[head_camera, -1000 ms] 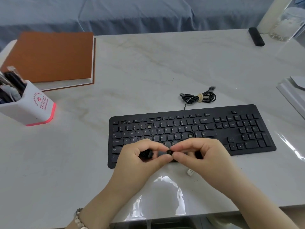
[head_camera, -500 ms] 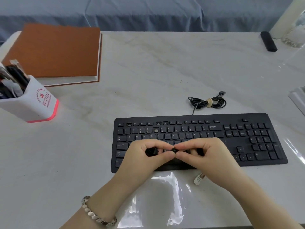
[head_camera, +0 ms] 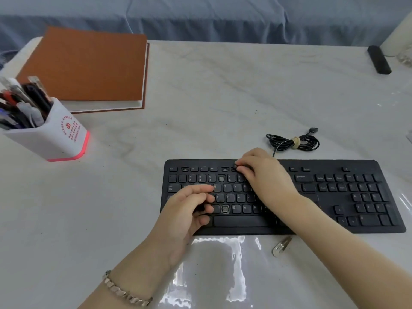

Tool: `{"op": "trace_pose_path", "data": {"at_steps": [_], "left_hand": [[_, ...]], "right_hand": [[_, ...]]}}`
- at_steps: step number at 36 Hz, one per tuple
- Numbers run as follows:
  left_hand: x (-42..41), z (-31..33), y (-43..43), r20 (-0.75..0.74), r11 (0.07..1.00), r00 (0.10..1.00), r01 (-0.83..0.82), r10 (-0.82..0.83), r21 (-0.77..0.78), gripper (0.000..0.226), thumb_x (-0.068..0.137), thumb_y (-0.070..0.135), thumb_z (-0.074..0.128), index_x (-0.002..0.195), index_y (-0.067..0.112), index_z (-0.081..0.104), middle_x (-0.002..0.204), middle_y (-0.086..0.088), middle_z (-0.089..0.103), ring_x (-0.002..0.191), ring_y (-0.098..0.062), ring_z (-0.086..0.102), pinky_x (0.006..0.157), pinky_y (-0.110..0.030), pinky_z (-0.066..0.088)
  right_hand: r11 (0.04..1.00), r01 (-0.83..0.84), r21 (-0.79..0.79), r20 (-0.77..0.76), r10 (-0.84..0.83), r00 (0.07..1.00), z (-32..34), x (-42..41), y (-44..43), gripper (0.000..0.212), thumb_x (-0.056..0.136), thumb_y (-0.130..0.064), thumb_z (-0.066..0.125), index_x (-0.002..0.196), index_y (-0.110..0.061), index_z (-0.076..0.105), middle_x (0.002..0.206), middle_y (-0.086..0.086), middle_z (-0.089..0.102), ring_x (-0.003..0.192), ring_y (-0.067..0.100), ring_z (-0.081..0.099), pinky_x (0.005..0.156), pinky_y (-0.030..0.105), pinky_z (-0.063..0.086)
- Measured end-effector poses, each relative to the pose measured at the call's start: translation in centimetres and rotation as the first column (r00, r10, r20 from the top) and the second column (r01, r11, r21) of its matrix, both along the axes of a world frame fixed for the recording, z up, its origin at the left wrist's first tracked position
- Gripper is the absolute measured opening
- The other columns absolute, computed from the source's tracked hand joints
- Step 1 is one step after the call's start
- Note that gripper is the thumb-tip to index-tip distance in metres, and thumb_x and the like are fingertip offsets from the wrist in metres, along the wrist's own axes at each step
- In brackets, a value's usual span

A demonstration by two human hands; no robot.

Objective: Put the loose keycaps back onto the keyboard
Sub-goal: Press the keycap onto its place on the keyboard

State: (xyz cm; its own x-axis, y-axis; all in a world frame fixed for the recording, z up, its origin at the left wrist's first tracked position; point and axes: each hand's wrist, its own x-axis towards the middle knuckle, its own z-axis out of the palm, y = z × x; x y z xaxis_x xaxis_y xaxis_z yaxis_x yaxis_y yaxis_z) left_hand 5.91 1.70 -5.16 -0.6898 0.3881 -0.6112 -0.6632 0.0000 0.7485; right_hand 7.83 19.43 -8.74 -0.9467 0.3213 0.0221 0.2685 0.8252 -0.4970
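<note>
A black keyboard (head_camera: 334, 197) lies on the white marble table. Bare key sockets show in its number row (head_camera: 221, 179) and bottom letter row (head_camera: 225, 208). My right hand (head_camera: 265, 175) reaches over the top function row and pinches a small black keycap (head_camera: 235, 166) at its fingertips, right at that row. My left hand (head_camera: 189, 210) hovers over the keyboard's left half with fingers curled; something dark sits inside the curl, but what it is cannot be told.
The keyboard's coiled cable (head_camera: 293, 142) lies behind it. A metal hair clip (head_camera: 281, 246) rests at the front edge. A pen holder (head_camera: 46, 130) and a brown book (head_camera: 89, 68) stand at the left; a black remote (head_camera: 379, 60) lies far right.
My hands have parted. The right hand carried the small keycap from the lower keys up to the function row; the left hand stayed over the keyboard's left half.
</note>
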Motion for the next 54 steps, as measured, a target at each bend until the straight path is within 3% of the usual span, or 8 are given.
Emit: {"op": "trace_pose_path", "data": {"at_steps": [23, 27, 32, 36, 41, 44, 50, 54], "left_hand": [[-0.2, -0.7, -0.1, 0.037, 0.998, 0.997, -0.066, 0.067, -0.002, 0.025, 0.093, -0.003, 0.044, 0.089, 0.008, 0.065, 0.064, 0.001, 0.066, 0.053, -0.007, 0.057, 0.052, -0.018, 0.047], [-0.2, -0.6, 0.0, 0.039, 0.997, 0.997, -0.073, 0.073, 0.003, 0.025, 0.093, -0.003, 0.043, 0.086, 0.008, 0.065, 0.063, 0.001, 0.066, 0.051, -0.007, 0.057, 0.05, -0.018, 0.046], [-0.3, -0.6, 0.1, 0.034, 0.998, 0.997, -0.068, 0.068, 0.003, 0.026, 0.093, -0.002, 0.043, 0.087, 0.009, 0.066, 0.064, 0.002, 0.066, 0.052, -0.006, 0.058, 0.053, -0.019, 0.047], [-0.4, -0.5, 0.0, 0.036, 0.997, 0.996, -0.08, 0.08, 0.001, 0.026, 0.093, -0.002, 0.043, 0.087, 0.008, 0.065, 0.063, 0.001, 0.066, 0.053, -0.007, 0.057, 0.054, -0.019, 0.046], [-0.4, -0.8, 0.0, 0.059, 0.995, 0.993, -0.1, 0.101, -0.01, 0.026, 0.093, -0.002, 0.042, 0.087, 0.008, 0.065, 0.063, 0.001, 0.066, 0.052, -0.007, 0.057, 0.05, -0.017, 0.047], [-0.1, -0.7, 0.1, 0.059, 0.996, 0.994, -0.095, 0.095, -0.006, 0.026, 0.093, -0.003, 0.042, 0.089, 0.007, 0.065, 0.066, 0.0, 0.066, 0.052, -0.007, 0.057, 0.05, -0.018, 0.047], [0.5, -0.2, 0.6, 0.013, 0.998, 0.999, -0.042, 0.042, -0.045, 0.031, 0.091, -0.006, 0.039, 0.086, 0.005, 0.067, 0.068, -0.001, 0.067, 0.05, -0.007, 0.056, 0.045, -0.017, 0.041], [0.9, -0.2, 1.0, -0.061, 0.994, 0.997, 0.037, -0.044, -0.101, 0.035, 0.088, -0.009, 0.038, 0.081, 0.004, 0.07, 0.064, 0.0, 0.063, 0.052, -0.01, 0.046, 0.04, -0.016, 0.03]], "right_hand": [[0.918, -0.127, 0.376, 0.22, 0.045, 0.974, 0.9, 0.0, -2.3, 0.015, 0.093, -0.009, 0.044, 0.105, -0.009, 0.053, 0.119, 0.002, 0.04, 0.066, 0.019, 0.034, 0.05, 0.024, 0.025], [0.867, -0.155, 0.473, 0.155, 0.092, 0.984, 1.4, -0.1, -2.6, 0.032, 0.042, -0.005, 0.082, 0.056, -0.008, 0.053, 0.075, 0.007, 0.053, 0.046, 0.014, 0.02, 0.044, 0.014, -0.006], [0.851, -0.174, 0.496, 0.17, 0.102, 0.98, 0.5, 0.3, -3.3, 0.039, 0.028, -0.011, 0.085, 0.058, -0.005, 0.061, 0.069, 0.007, 0.055, 0.047, 0.018, 0.05, 0.04, 0.019, 0.014], [0.938, -0.156, 0.31, 0.191, 0.099, 0.977, 0.0, 0.4, -3.2, 0.026, 0.086, -0.005, 0.051, 0.112, 0.001, 0.051, 0.113, 0.013, 0.043, 0.096, 0.027, 0.051, 0.066, 0.029, 0.039], [0.981, 0.044, -0.186, 0.065, -0.032, 0.997, 0.7, 1.1, -1.2, 0.035, 0.093, -0.005, 0.04, 0.124, -0.006, 0.057, 0.112, 0.009, 0.051, 0.091, 0.013, 0.046, 0.08, 0.011, 0.031], [0.797, 0.309, -0.518, 0.043, -0.337, 0.941, 0.7, 2.2, -0.3, 0.029, 0.091, -0.005, 0.047, 0.114, -0.01, 0.065, 0.078, -0.008, 0.06, 0.066, 0.003, 0.047, 0.065, 0.01, 0.039], [-0.227, 0.275, -0.934, 0.355, -0.524, 0.774, 3.3, 5.5, -0.1, 0.015, 0.091, 0.002, 0.049, 0.097, 0.008, 0.061, 0.085, 0.011, 0.064, 0.075, 0.015, 0.067, 0.068, 0.02, 0.057], [-0.294, 0.211, -0.932, 0.333, -0.469, 0.818, 4.4, 7.5, -0.5, 0.024, 0.093, 0.01, 0.037, 0.099, 0.003, 0.06, 0.093, 0.018, 0.071, 0.084, 0.019, 0.07, 0.066, 0.02, 0.057]]}}
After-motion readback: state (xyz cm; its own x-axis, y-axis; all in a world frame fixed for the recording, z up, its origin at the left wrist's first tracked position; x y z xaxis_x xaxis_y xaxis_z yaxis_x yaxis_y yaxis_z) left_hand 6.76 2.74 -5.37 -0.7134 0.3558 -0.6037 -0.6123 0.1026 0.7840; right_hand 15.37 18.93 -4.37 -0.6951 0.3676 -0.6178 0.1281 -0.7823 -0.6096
